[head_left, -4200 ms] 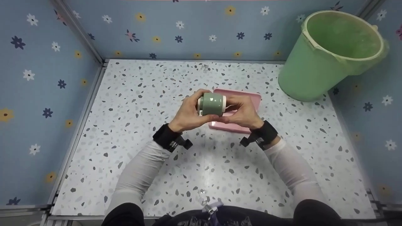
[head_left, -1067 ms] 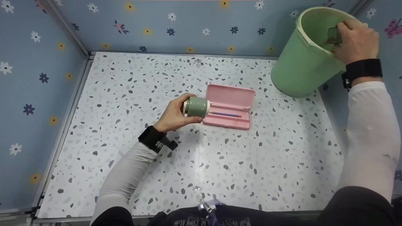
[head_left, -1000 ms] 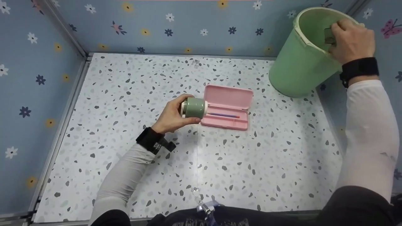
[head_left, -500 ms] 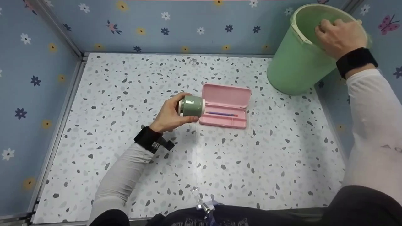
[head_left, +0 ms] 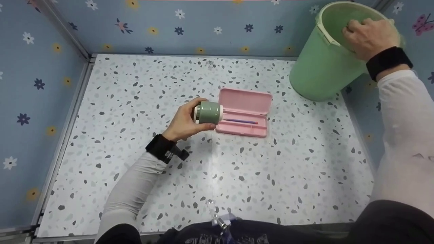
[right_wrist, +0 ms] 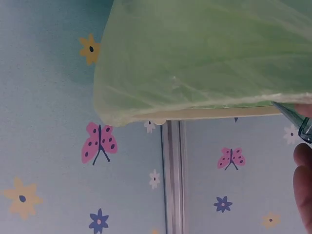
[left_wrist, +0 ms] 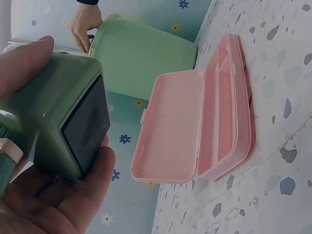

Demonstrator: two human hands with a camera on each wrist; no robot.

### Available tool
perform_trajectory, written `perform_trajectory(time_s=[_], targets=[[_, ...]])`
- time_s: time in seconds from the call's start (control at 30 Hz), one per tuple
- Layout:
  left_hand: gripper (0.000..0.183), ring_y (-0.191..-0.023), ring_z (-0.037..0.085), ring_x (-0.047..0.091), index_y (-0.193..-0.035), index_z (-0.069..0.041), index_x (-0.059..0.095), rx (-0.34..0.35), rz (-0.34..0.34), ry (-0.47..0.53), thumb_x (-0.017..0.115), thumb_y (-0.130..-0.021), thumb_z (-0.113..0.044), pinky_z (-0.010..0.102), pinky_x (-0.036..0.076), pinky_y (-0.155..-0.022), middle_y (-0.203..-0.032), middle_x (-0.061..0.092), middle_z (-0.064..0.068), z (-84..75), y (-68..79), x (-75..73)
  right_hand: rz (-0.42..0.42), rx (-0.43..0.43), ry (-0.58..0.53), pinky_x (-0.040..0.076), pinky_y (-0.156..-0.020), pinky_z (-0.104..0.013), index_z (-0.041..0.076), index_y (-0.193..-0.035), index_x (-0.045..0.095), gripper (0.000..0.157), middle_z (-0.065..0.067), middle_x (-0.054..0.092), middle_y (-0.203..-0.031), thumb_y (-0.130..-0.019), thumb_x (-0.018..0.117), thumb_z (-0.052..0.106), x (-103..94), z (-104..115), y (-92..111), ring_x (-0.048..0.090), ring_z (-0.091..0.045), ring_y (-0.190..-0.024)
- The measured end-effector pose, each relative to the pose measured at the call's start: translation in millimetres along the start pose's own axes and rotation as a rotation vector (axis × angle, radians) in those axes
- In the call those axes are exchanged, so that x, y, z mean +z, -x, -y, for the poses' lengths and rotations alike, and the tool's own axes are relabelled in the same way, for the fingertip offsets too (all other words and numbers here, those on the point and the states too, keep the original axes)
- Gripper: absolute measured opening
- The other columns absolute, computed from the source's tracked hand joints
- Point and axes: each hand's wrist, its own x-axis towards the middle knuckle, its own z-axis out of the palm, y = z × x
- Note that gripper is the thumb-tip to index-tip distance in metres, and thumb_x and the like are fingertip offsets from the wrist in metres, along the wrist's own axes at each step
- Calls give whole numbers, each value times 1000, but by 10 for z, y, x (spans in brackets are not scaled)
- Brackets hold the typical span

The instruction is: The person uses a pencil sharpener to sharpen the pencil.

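Note:
In the head view my left hand (head_left: pixel 183 121) grips a green pencil sharpener (head_left: pixel 209 113) with cream ends, held above the table. The left wrist view shows its dark square face (left_wrist: pixel 88 127), with the thumb and fingers around the green body. My right hand (head_left: pixel 371 38) is over the mouth of a green bin (head_left: pixel 327 69), fingers curled. At the right edge of the right wrist view, those fingers hold a see-through shavings tray (right_wrist: pixel 306 129), only partly visible. The hand hides it in the head view.
An open pink pencil case (head_left: pixel 245 101) lies on the speckled table, right of the sharpener. Inside is a blue pencil (head_left: pixel 240 121) with a red end. The bin has a thin plastic liner (right_wrist: pixel 195 58) and stands in the back right corner.
Both hands were on the sharpener earlier. My right hand has since moved to the bin with the see-through tray and turned over, hiding the tray. The left hand keeps its grip.

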Motion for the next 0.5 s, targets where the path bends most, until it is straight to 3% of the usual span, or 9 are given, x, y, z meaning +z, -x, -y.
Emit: perform_trajectory(time_s=[0.2, 0.3, 0.4, 0.5], targets=[[81, -117, 28, 71, -148, -8, 64, -1, -10, -18, 102, -77, -14, 40, 60, -99, -139, 72, 12, -15, 14, -21, -41, -24, -1, 64, -77, -67, -8, -126, 59, 30, -34, 63, -118, -102, 74, 4, -35, 5, -40, 69, -54, -91], [80, -117, 29, 72, -148, -9, 64, -15, -14, -33, 102, -77, -16, 42, 61, -98, -139, 72, 12, -33, 15, -21, -60, 4, -46, 63, -78, -69, -11, -125, 58, 35, -36, 62, -115, -100, 76, 4, -20, 0, -31, 68, -55, -88], [79, -115, 29, 73, -147, -10, 64, -18, -22, -50, 102, -78, -17, 42, 63, -96, -138, 72, 12, -57, 5, -17, -43, 102, -127, 61, -81, -74, -15, -123, 56, 34, -39, 61, -114, -99, 73, 3, 4, -16, 2, 67, -59, -87], [78, -115, 30, 73, -147, -9, 64, -5, -30, -55, 102, -78, -17, 44, 64, -95, -138, 71, 13, -90, -18, -8, 3, 285, -253, 58, -81, -76, -16, -114, 54, 35, -40, 59, -107, -99, 70, 11, 24, -30, 64, 64, -63, -89]])
